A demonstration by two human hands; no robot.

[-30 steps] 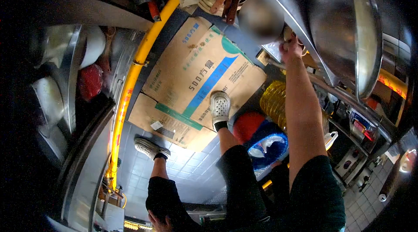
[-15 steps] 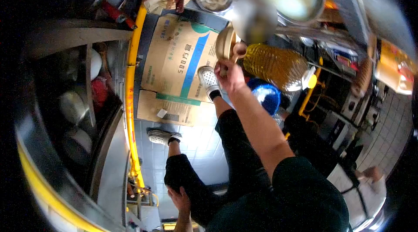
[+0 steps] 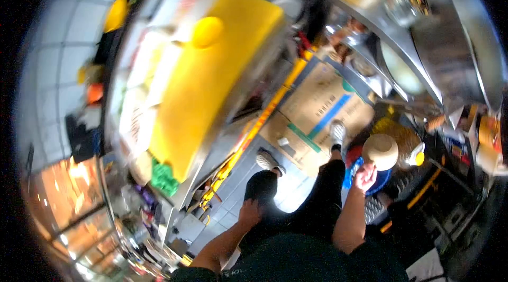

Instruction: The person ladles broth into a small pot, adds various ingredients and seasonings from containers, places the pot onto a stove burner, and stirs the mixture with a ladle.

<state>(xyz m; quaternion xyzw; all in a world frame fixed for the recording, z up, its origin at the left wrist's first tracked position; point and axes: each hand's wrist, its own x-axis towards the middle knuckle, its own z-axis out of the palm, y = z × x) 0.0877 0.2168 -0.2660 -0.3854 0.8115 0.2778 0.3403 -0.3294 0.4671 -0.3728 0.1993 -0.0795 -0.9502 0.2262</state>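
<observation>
My right hand [image 3: 365, 176] is closed on the edge of a round, pale tan bowl [image 3: 380, 152], held above a blue bucket [image 3: 377, 182]. Beside the bowl, a large ribbed bottle of yellow oil [image 3: 405, 141] lies tilted, its yellow cap toward the right. My left hand [image 3: 250, 212] rests on my left knee with its fingers spread and holds nothing. Both feet are on or near a flattened cardboard box [image 3: 317, 115] with a blue stripe.
A yellow board [image 3: 222, 70] lies on a counter at the left, with a green cloth [image 3: 165, 177] at its lower end. A yellow pipe [image 3: 264, 118] runs beside the cardboard. Metal shelving [image 3: 391, 30] with bowls stands at the upper right.
The view has swung left, bringing the yellow board into sight. My right hand has moved back toward me with the bowl, now over the bucket. My left hand stays at my knee.
</observation>
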